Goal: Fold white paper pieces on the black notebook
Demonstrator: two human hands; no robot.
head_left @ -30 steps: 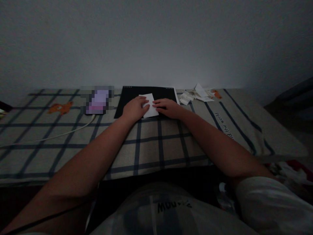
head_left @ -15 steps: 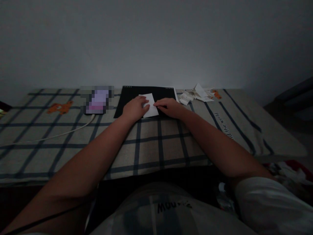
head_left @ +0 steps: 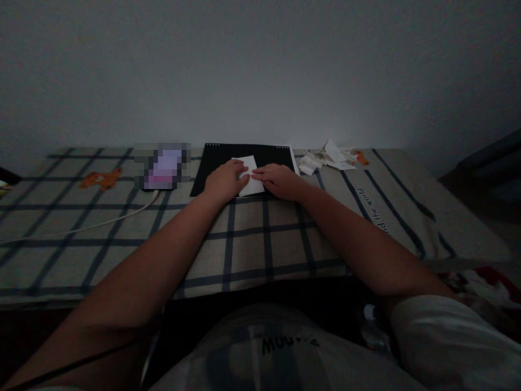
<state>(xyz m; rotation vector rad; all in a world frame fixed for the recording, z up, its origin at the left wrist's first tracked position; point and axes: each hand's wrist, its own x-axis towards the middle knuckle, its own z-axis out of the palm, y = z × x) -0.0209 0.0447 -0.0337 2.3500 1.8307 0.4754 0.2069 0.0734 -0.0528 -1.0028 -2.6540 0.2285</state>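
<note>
A small white paper (head_left: 253, 188) is held flat between the two hands, on a black sheet (head_left: 254, 150) that is laid under both of them. Its left edge is covered by the left hand (head_left: 224, 181), whose fingers are curved and whose thumb is set apart from them, with white paper seen in the gap; it is rested on rather than gripped. The right side is touched by the fingertips of the right hand (head_left: 281, 181), whose fingers are kept close together; whether anything is pinched under them cannot be told. Beyond the right hand, to its right, torn paper scraps (head_left: 334, 155) are heaped on a checked cloth (head_left: 250, 241). To the left of the left hand, a phone (head_left: 166, 168) with a blurred screen is placed, joined to a white cable (head_left: 122, 216); farther left, an orange figure (head_left: 101, 179) is seen on the cloth.
</note>
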